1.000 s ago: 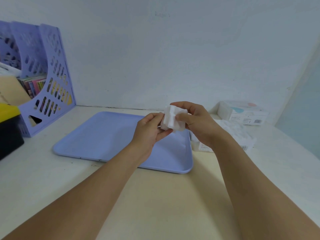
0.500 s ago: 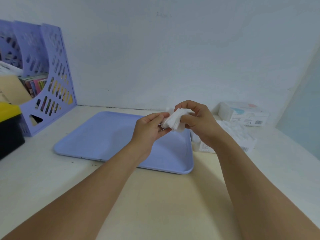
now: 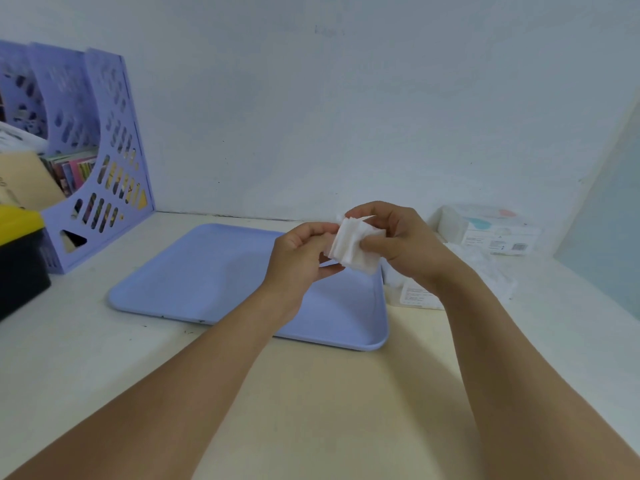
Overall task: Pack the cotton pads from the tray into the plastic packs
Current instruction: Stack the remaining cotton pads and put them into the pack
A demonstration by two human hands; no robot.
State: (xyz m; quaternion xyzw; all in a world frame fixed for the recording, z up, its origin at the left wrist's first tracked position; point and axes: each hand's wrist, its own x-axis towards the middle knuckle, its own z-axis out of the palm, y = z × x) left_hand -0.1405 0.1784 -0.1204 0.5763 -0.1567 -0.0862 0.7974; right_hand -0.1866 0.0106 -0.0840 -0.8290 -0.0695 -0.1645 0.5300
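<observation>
Cotton pads (image 3: 353, 247) pinched loosely between left hand (image 3: 301, 254) and right hand (image 3: 398, 240) above tray (image 3: 214, 271); risk of fanning, slipping loose.

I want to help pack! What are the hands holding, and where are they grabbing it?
Both hands hold a small stack of white square cotton pads: right hand pinches its right side, left hand its left edge.

The light over my desk (image 3: 311, 393) is soft, even and cool, with a bluish cast on the wall (image 3: 311, 116). My arms throw only faint, diffuse shadows onto the tray (image 3: 207, 282) and the desk. Nothing glares. The wide lens bends the rack (image 3: 104, 161) at the left edge. The picture is slightly soft, and the labels on the packs (image 3: 491, 233) are unreadable.
</observation>
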